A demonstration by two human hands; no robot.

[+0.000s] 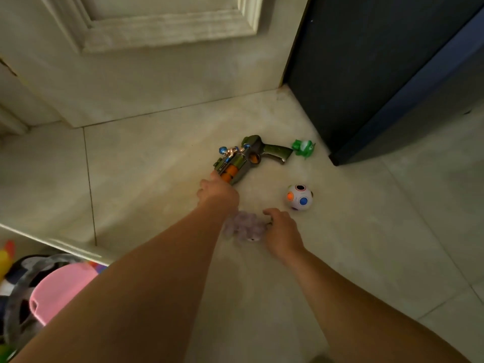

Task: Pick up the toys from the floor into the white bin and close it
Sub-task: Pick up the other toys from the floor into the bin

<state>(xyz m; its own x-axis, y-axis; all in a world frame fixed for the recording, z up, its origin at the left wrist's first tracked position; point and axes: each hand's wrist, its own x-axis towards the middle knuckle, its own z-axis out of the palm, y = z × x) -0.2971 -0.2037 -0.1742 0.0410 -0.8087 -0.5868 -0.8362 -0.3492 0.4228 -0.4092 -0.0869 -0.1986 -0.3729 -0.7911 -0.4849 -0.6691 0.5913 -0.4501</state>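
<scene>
While I am leaning over the floor, my left hand (217, 191) is covering the muzzle end of the toy gun (243, 158). Its back is hiding the fingers, so I cannot tell whether they are gripping the barrel or only touching it. Nearer me than the gun, my right hand (282, 230) is lying against a purple plush toy (245, 227) that is showing only as a blur. The thumb is reaching out above it, but the other fingers are curling out of sight, so I cannot tell whether they are holding it. A green frog toy (303, 148) is sitting just beside the gun's handle, and a white ball (299, 197) with coloured dots is lying to the gun's right, apart from it. Well left of the gun and nearer me, the white bin (78, 250) is standing open, cut off by the frame edge. Its contents are smeared, with a pink shape (60, 292) showing inside.
</scene>
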